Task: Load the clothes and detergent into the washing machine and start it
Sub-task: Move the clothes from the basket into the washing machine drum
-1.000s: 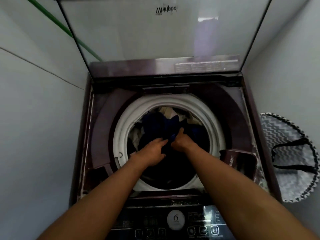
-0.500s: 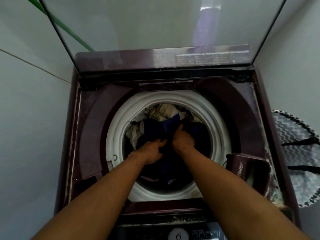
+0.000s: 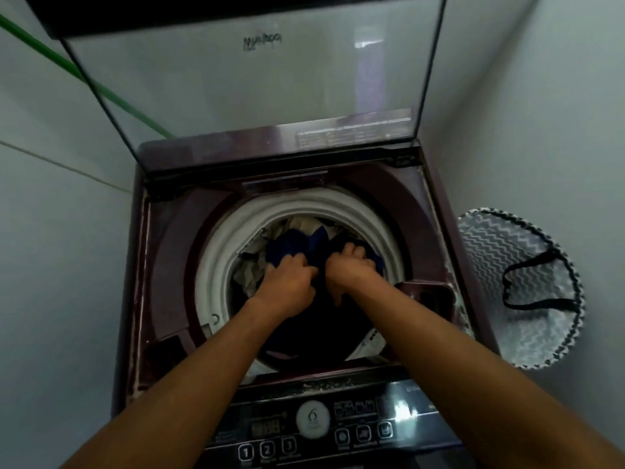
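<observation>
Washing machine [image 3: 162,265]: a maroon top-loader with its glass lid [image 3: 253,89] raised upright at the back, seen from above.
Drum rim [image 3: 216,265]: a white ring around the opening, with both forearms reaching through it.
Clothes: a dark blue garment [image 3: 297,245] lies on top of the load inside the drum, with pale beige cloth [image 3: 250,269] bunched to its left and behind it.
Left hand [image 3: 287,282]: fingers curled, its grip bunched into the dark blue garment.
Right hand [image 3: 351,265]: just beside the left one, knuckles up, its grip curled round a fold of the same dark fabric.
Detergent drawer [image 3: 426,292]: a maroon compartment at the drum's right edge, near the right wrist; what it holds cannot be made out.
Control panel [image 3: 314,424]: a black strip at the front edge with a round white dial and numbered buttons.
Laundry basket [image 3: 500,265]: grey zigzag-patterned, on the floor to the machine's right.
Green hose [image 3: 88,82]: runs diagonally along the left wall behind the lid.
</observation>
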Available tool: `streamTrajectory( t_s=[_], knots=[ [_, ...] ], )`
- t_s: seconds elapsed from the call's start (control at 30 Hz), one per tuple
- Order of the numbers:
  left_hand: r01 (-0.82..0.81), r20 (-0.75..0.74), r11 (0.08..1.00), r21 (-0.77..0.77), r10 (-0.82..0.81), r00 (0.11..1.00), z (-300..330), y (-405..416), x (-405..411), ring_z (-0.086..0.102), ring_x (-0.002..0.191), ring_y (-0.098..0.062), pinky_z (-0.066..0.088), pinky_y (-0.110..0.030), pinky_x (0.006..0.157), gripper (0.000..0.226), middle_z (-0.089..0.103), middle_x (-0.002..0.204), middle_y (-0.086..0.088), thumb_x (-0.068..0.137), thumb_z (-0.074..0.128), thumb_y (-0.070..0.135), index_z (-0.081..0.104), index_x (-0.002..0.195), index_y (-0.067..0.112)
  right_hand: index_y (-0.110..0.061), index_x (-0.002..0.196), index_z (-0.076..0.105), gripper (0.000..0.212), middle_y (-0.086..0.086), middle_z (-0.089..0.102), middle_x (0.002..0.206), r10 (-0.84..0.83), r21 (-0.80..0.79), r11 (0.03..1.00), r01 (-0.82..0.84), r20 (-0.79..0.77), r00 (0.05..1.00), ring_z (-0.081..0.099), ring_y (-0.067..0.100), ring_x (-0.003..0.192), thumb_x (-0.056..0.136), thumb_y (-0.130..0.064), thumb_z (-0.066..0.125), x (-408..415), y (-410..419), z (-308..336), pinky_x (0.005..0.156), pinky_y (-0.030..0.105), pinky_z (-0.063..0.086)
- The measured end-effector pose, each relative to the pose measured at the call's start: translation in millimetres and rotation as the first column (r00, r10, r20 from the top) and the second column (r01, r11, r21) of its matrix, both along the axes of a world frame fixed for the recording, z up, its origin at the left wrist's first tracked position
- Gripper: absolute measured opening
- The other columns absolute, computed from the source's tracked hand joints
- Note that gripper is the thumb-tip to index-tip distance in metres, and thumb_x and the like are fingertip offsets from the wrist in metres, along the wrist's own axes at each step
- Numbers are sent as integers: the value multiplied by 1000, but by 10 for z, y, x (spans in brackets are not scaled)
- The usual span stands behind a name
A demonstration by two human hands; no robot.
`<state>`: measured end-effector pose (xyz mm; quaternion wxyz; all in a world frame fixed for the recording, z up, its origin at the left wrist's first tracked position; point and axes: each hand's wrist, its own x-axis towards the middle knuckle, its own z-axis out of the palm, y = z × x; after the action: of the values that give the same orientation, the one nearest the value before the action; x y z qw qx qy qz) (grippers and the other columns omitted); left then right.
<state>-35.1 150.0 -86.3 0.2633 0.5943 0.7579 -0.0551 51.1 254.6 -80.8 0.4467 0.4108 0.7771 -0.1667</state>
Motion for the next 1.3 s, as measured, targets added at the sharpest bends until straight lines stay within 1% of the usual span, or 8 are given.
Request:
streamTrajectory(
  t_s=[0.1, 0.2, 0.43, 0.57, 0.83, 1.0, 1.1, 1.3],
  knots=[
    [5, -38, 986, 166, 1, 999, 289, 221, 179, 45, 104, -25, 39, -44, 84, 24, 46, 110, -1, 94, 50, 25, 62, 114, 25, -14, 142, 39, 73, 18, 30, 148, -102, -85, 992, 90, -153, 983, 35, 38, 134, 81, -18, 79, 197, 160, 367, 100, 49, 46],
    [-77, 147, 933, 352, 26, 989, 440, 510, 375, 52, 86, -25, 46, -43, 72, 9, 49, 95, -1, 91, 55, 18, 63, 97, 20, -11, 98, 56, 19, 13, 61, 105, -306, -142, 952, 272, -517, 800, 63, 30, 93, 84, -12, 67, 498, 318, 671, 68, 38, 52],
    [-234, 399, 817, 527, 5, 917, 684, 1267, 1068, 54, 85, -15, 41, -24, 76, 21, 55, 92, -1, 85, 55, 1, 66, 99, 12, -11, 90, 68, 10, 10, 72, 91, -463, -225, 711, 666, -863, 203, 66, 26, 89, 82, -12, 62, 1322, 746, 943, 69, 25, 43],
    [-161, 351, 777, 609, -82, 933, 750, 1577, 1451, 51, 90, -14, 36, -19, 80, 25, 58, 95, 0, 85, 57, 2, 69, 104, 15, -12, 90, 68, 10, 5, 72, 83, -402, -243, 609, 755, -915, 30, 66, 21, 79, 83, -15, 61, 1684, 936, 914, 72, 32, 52],
    [282, 193, 939, 199, -319, 928, 482, 2309, 2177, 56, 107, -28, 47, -47, 94, 48, 63, 116, -4, 82, 49, 27, 60, 128, 28, -8, 84, 69, 15, 7, 71, 83, -615, -256, 440, 861, -784, 82, 63, 24, 80, 86, -22, 64, 2701, 1488, 262, 68, 33, 48],
    [350, 227, 935, -66, -327, 917, 124, 2670, 2526, 55, 119, -25, 44, -32, 99, 39, 61, 127, -8, 89, 57, 15, 61, 128, 19, -10, 63, 48, 22, 7, 52, 64, -788, -238, 331, 913, -602, 129, 52, 28, 66, 84, -12, 55, 3204, 1710, -531, 45, 28, 31],
    [332, 229, 930, -159, -292, 928, -202, 2808, 2697, 55, 123, -23, 40, -27, 99, 37, 63, 131, -7, 92, 54, 13, 63, 128, 15, -4, 77, 58, 10, 16, 66, 80, -883, -303, 223, 926, -465, 61, 65, 34, 74, 82, -12, 59, 3400, 1745, -1114, 58, 37, 53],
    [279, 132, 900, -334, -249, 960, -1079, 3019, 2867, 54, 126, -29, 42, -33, 105, 33, 60, 134, -7, 94, 55, 28, 66, 124, 23, 0, 98, 60, 20, 18, 62, 101, -950, -306, 181, 935, -301, 85, 63, 35, 96, 89, -19, 58, 3549, 1685, -2127, 74, 35, 48]
  ],
)
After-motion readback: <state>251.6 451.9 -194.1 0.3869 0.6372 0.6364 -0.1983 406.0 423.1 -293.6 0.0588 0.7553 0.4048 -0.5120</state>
